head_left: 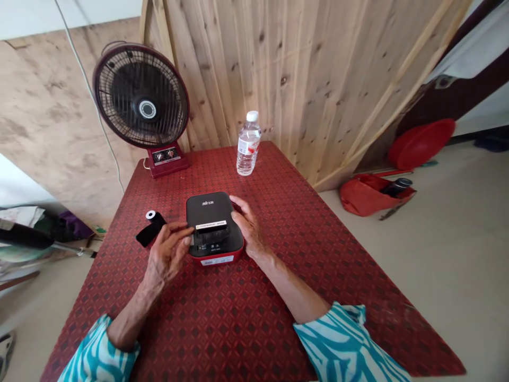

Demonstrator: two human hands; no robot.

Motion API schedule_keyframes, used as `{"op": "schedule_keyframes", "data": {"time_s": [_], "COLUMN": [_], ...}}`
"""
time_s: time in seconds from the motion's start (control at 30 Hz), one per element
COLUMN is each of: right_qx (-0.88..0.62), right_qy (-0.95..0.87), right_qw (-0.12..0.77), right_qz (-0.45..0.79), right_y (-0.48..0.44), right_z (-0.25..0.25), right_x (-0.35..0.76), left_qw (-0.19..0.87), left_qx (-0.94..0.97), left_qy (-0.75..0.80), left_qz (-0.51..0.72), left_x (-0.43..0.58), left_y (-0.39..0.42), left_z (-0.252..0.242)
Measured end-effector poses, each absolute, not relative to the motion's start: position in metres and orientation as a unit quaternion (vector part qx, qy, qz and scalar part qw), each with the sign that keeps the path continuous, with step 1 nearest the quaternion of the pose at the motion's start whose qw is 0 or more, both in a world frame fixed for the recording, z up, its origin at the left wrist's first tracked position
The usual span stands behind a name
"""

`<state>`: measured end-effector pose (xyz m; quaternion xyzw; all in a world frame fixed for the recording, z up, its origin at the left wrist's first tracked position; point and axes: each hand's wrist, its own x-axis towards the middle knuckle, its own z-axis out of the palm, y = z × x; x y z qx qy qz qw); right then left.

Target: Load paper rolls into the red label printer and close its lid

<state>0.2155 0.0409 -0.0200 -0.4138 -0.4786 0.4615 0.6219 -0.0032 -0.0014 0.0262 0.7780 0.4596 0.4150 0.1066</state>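
Hands flank the small black-lidded, red-based plastic box point(212, 220) at mid red patterned table point(286, 191) — left hand point(167, 255) curls onto its near slot, grip unclear; right hand point(248, 229) rests unclenched against its right side.

L hand point(167, 254) & R hand point(248, 228) bare, forearms bare too. L sleeve point(101, 353) at 7 o'clock, R sleeve point(350, 345) at 5 o'clock: loose fabric, teal w/ white wavy stripes.

The device's point(209, 212) white label point(217, 260) (front side) is unreadably small; 2 sleeves point(350, 345) run off the bottom edge.
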Motion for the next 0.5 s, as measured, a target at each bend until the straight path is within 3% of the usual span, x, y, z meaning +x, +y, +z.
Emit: {"op": "schedule_keyframes", "data": {"time_s": [0.13,0.2,0.5], "right_qx": [-0.419,-0.428,-0.446], "right_qy": [-0.475,-0.477,-0.466], "right_qw": [0.630,0.627,0.620], "right_qz": [0.449,0.443,0.447], "right_y": [0.041,0.042,0.046], "right_z": [-0.027,-0.033,-0.046], "right_x": [0.213,0.212,0.211], "left_qw": [0.385,0.476,0.564], "left_qx": [0.590,0.524,0.465], "left_qy": [0.516,0.514,0.494], "left_qz": [0.487,0.484,0.470], "left_x": [-0.002,-0.003,-0.003], "left_y": [0.005,0.008,0.012], "left_z": [0.017,0.015,0.018]}}
